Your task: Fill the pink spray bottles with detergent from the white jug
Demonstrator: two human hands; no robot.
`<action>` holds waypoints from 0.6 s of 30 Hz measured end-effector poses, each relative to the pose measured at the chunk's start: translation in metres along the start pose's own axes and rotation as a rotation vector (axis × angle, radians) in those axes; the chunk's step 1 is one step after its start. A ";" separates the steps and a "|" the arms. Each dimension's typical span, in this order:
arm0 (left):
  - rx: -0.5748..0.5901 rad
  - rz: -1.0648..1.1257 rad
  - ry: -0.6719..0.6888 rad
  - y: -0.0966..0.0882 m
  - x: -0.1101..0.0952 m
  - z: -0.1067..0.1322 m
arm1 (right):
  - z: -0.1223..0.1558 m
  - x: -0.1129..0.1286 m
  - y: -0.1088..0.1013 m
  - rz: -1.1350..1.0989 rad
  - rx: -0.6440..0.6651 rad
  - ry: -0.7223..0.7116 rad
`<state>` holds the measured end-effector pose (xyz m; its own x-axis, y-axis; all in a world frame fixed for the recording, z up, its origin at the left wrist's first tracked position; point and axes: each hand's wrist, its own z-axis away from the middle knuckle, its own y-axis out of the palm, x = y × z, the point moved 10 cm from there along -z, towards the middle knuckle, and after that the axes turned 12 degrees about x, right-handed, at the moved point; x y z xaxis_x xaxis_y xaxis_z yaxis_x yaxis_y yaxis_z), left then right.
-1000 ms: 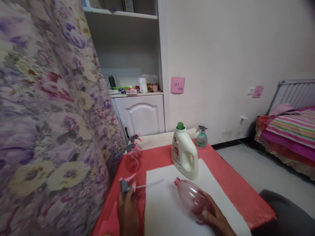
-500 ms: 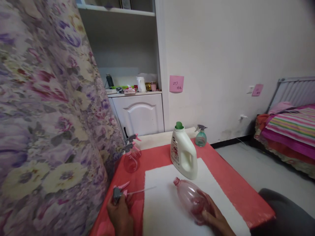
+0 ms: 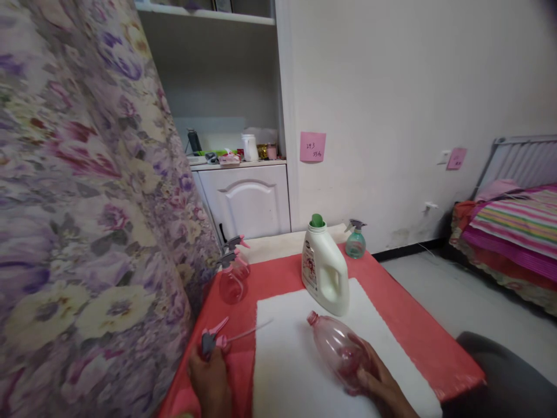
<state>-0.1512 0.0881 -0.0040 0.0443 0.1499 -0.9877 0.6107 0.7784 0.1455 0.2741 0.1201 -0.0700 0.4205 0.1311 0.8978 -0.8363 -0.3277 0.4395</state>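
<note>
Drawn back to the left since the earliest frame, our left hand (image 3: 211, 374) holds the grey-and-pink spray head (image 3: 209, 342) farther from the pink bottle (image 3: 336, 345), and its thin tube (image 3: 244, 334) reaches only a little way over the white sheet (image 3: 282, 366). Our right hand (image 3: 379, 378) hardly shifts over that stretch, and the slight slide of the background looks to us like the head camera moving. We judge that the two parts now stand wider apart, with the bottle's mouth uncovered and the tube well clear of it.

We have the left hand closed around the body of the spray head, and the right hand gripping the pink bottle near its base. The bottle tilts over the white sheet on the red-covered table (image 3: 418, 325), its neck (image 3: 312, 318) up and to the left, near the white jug (image 3: 324, 267); we cannot tell whether its underside touches the sheet.

Some right fingers hide behind the bottle, and glare on its wall keeps us from telling whether anything is inside. The tube fades against the sheet, so its exact end is uncertain. One pink spray bottle (image 3: 231, 285) partly hides another spray bottle (image 3: 242, 266) behind it. We cannot read the jug's label, and the dark shape (image 3: 500, 371) cut off at the lower right stays unidentified
</note>
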 end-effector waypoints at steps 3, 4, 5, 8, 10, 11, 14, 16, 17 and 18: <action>-0.057 -0.136 0.045 -0.006 -0.016 0.007 | 0.000 -0.002 -0.001 -0.010 -0.002 0.000; -0.061 -0.171 0.062 -0.006 -0.021 0.011 | 0.000 -0.002 -0.001 -0.012 -0.002 0.003; -0.055 -0.193 0.078 -0.004 -0.025 0.015 | 0.000 -0.002 -0.001 -0.014 -0.003 0.007; 0.102 -0.323 0.197 0.021 -0.036 0.025 | 0.001 -0.001 0.000 -0.015 0.002 0.013; 0.287 -0.458 0.306 0.047 -0.038 0.031 | 0.001 0.000 0.002 -0.006 0.008 0.015; 0.368 -0.515 0.351 0.059 -0.035 0.034 | 0.001 0.000 0.002 -0.001 0.008 0.017; 0.480 -0.577 0.409 0.075 -0.025 0.035 | 0.001 0.000 0.001 0.006 0.004 0.019; 0.515 -0.621 0.437 0.080 -0.021 0.034 | 0.001 0.000 0.000 0.013 0.001 0.019; 0.531 -0.649 0.447 0.081 -0.020 0.034 | 0.001 -0.001 -0.001 0.017 0.000 0.021; 0.548 -0.681 0.454 0.083 -0.019 0.034 | 0.000 -0.002 -0.001 0.019 0.000 0.024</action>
<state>-0.0747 0.1293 0.0249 -0.6911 0.0836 -0.7179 0.6799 0.4121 -0.6065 0.2744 0.1200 -0.0720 0.3963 0.1473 0.9062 -0.8438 -0.3305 0.4227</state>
